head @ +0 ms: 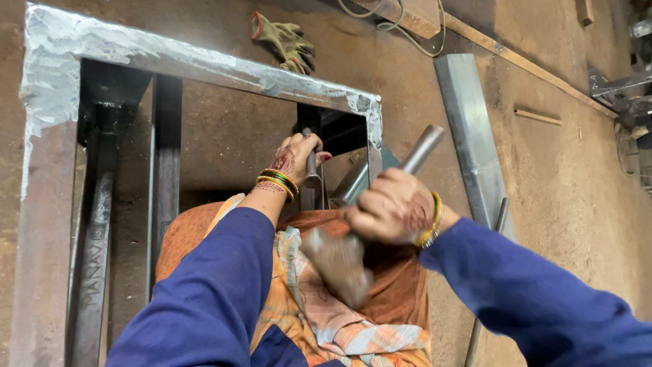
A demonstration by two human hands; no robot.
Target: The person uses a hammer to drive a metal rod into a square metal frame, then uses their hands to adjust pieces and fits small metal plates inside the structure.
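My left hand (293, 160) is closed around a short dark metal chisel (312, 178), held upright inside a welded steel frame (204, 62) near its right upright. My right hand (392, 207) grips a hammer by its round metal pipe handle (422, 147). The handle's free end points up and right, and the blurred hammer head (337, 264) hangs low over my lap. Both arms are in blue sleeves, with bangles on both wrists. The chisel's lower tip is hidden behind the frame bar and cloth.
A worn work glove (286, 42) lies on the floor beyond the frame. A long steel box section (470, 129) lies to the right, with a thin rod (490, 265) beside it. Wooden strips (516, 60) and cables (407, 30) are at the back right.
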